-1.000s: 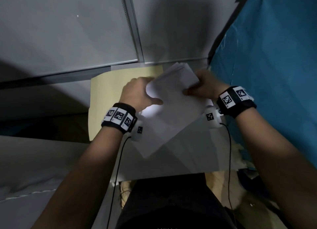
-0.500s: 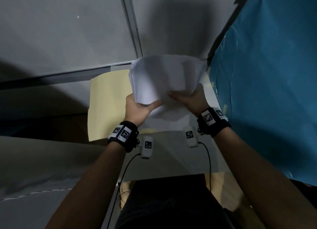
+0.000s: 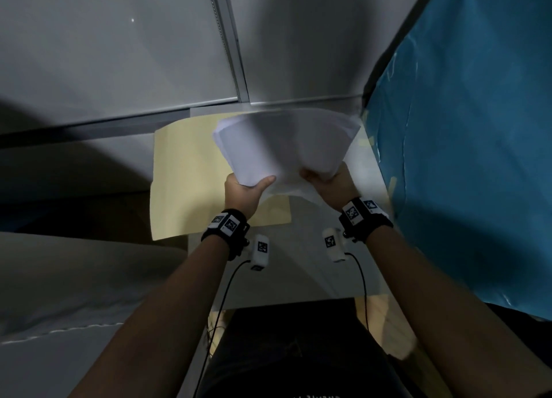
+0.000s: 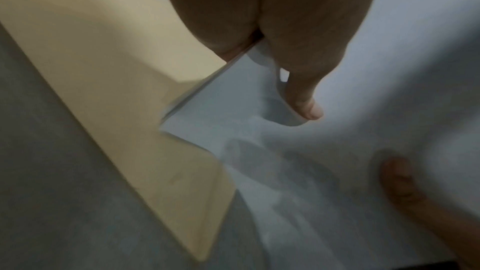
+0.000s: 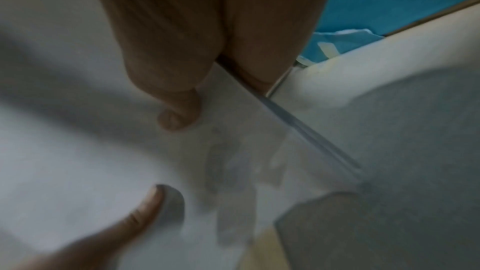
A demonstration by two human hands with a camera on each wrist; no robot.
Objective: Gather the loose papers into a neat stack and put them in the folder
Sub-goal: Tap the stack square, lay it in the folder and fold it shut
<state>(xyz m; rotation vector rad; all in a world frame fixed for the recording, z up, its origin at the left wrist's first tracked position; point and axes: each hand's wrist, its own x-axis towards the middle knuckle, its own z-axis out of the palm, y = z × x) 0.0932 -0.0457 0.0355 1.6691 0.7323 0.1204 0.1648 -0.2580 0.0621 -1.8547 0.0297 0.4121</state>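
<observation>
Both hands hold a sheaf of white papers [image 3: 283, 146] by its near edge, lifted and bowed above the desk. My left hand [image 3: 248, 185] pinches the sheaf's left near corner, thumb on top. My right hand [image 3: 325, 179] pinches the right near part. The left wrist view shows the left thumb [image 4: 303, 98] lying on the papers [image 4: 363, 89], the right wrist view the right thumb [image 5: 179, 110] pressing the papers [image 5: 64, 151]. A pale yellow folder [image 3: 185, 176] lies open and flat under the sheaf, also in the left wrist view as the folder [image 4: 103, 69].
A blue panel [image 3: 466, 129] stands close on the right. Grey partition walls [image 3: 119, 54] rise behind the narrow white desk [image 3: 298, 266]. A grey surface [image 3: 74, 278] lies to the left. Cables hang from both wrist cameras near my lap.
The papers went from lying skewed on the folder to being lifted; both hands slid to the near edge and now hold the sheaf fanned and tilted away, a little lower than half a second ago.
</observation>
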